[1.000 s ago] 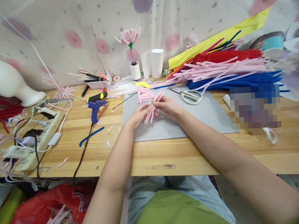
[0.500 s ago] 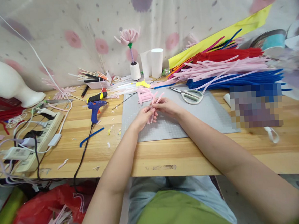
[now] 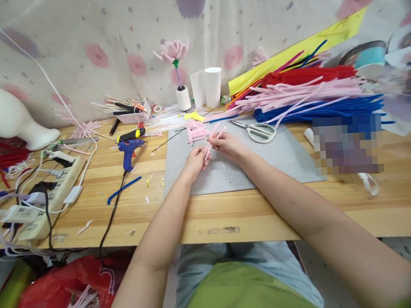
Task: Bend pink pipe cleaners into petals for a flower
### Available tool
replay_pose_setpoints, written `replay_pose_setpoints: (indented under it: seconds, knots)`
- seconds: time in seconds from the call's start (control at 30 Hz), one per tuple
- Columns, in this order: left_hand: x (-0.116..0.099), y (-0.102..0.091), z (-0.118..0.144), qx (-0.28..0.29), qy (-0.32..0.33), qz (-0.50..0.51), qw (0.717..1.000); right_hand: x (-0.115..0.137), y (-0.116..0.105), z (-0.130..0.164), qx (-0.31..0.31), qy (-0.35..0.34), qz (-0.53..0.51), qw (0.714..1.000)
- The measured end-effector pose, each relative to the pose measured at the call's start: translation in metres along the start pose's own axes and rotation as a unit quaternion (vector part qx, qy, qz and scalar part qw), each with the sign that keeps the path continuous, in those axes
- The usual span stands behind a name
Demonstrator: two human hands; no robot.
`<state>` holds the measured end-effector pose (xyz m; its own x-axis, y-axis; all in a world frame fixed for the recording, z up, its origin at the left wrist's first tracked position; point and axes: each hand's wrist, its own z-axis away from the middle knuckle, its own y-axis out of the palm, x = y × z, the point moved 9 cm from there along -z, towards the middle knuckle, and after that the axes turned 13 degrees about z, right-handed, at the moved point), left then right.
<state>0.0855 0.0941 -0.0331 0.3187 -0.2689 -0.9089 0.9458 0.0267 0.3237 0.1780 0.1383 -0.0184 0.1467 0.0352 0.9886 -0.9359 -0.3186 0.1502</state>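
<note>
Both hands meet over the grey cutting mat (image 3: 234,175). My left hand (image 3: 197,160) is closed on pink pipe cleaner pieces (image 3: 207,152), whose lower ends show by its fingertips. Just to the right and a little higher, my right hand (image 3: 226,145) pinches pink pipe cleaners too, with two ends sticking up past its fingers. How the pieces join between the hands is partly hidden. Behind them a small pile of cut pink pipe cleaner pieces (image 3: 196,132) lies on the mat. Scissors with pale handles (image 3: 262,133) rest to the right of my right hand.
A blue hot glue gun (image 3: 129,154) stands left of the mat, its cord running off the table edge. Bundles of pink (image 3: 302,93), red and blue pipe cleaners lie at the back right. A pink flower (image 3: 174,52) rises from a white holder. Far left is a power strip (image 3: 55,195).
My hands have moved slightly apart, the left one a little lower. Fewer pink ends show below the fingers. The whole view has shifted a little.
</note>
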Motion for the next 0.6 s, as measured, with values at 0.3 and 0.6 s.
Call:
replay_pose_setpoints:
  seconds: [0.3,0.6]
  knots:
    - [-0.006,0.007,0.006,0.012,0.004,-0.005,1.0,-0.001,-0.006,-0.003,-0.031,-0.001,-0.022,0.999]
    - [-0.005,0.009,0.007,0.071,-0.003,0.028,0.997,0.0,-0.011,-0.003,-0.034,-0.015,-0.017,0.999]
